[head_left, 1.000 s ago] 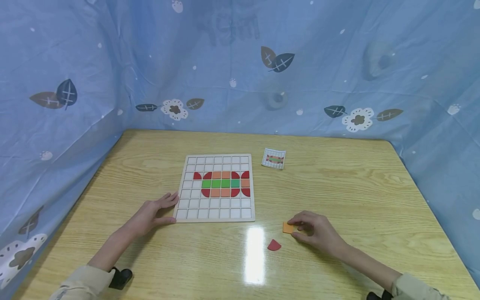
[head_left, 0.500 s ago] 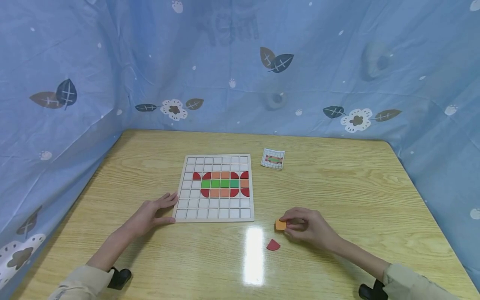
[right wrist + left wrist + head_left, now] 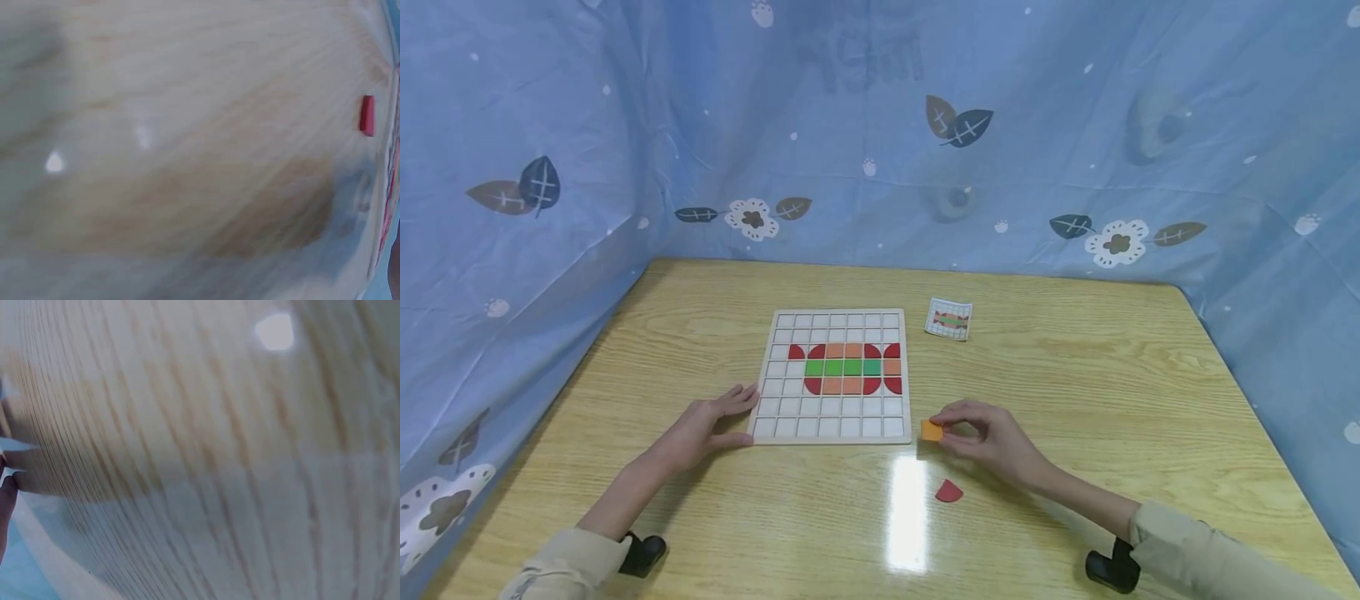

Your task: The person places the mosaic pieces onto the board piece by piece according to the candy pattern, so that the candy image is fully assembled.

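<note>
A white grid board (image 3: pixel 830 427) lies on the table. Red quarter-round, orange and green square tiles fill part of its middle rows. My left hand (image 3: pixel 703 429) rests at the board's left edge, its fingers extended and touching the frame. Between thumb and fingers, my right hand (image 3: pixel 988 437) pinches an orange square tile (image 3: pixel 931 430), just off the board's lower right corner. Nearer to me on the table is a red quarter-round tile (image 3: pixel 949 491), which the right wrist view shows as a small red block (image 3: pixel 367 115). The orange tile does not show in that view.
A small printed card (image 3: pixel 948 319) with a coloured grid pattern lies behind the board, to its right. Blue patterned cloth (image 3: pixel 865 133) hangs along the back and sides of the wooden table (image 3: pixel 1075 358). Bright glare marks the table in front of the board.
My right hand has lifted the orange tile from the table and carried it left and away from me, toward the board's corner. The left hand stays in place.
</note>
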Demonstrator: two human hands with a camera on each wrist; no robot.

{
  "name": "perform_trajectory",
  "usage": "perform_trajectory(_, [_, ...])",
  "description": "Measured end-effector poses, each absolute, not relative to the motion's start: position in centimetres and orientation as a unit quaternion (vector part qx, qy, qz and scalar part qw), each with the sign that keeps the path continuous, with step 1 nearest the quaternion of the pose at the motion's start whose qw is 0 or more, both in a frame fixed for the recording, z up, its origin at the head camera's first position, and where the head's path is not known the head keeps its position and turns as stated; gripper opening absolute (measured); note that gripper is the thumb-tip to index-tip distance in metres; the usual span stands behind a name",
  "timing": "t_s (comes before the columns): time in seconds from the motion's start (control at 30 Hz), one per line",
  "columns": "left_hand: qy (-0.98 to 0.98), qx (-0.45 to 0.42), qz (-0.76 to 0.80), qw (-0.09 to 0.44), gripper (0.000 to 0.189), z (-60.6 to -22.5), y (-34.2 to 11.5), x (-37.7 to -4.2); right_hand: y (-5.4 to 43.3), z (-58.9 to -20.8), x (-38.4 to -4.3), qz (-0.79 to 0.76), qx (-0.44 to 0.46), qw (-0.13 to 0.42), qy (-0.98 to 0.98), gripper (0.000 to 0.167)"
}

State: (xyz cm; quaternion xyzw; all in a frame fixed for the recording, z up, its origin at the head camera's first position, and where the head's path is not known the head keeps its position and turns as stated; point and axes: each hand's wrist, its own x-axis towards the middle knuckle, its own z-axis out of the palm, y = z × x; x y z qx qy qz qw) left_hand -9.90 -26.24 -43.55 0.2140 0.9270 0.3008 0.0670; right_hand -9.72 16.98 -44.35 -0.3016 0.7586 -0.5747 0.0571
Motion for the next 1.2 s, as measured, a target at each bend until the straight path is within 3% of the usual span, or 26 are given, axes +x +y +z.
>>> perform_trajectory(0.4, [0.926,0.218,0.301,0.066,0.066,-43.9,-26.4,-9.9,12.2,-42.8,-12.3,-0.563,-0.292,0.053,0.771,0.023])
perform_trajectory(0.7, [0.926,0.219,0.301,0.067,0.066,-43.8,-26.2,-9.9,8.4,-42.3,-14.2,-0.543,-0.280,0.015,0.792,0.021])
perform_trajectory(1.2, [0.924,0.220,0.308,0.064,0.066,-43.6,-26.2,-10.0,2.3,-42.4,-17.0,-0.492,-0.324,-0.013,0.808,0.019])
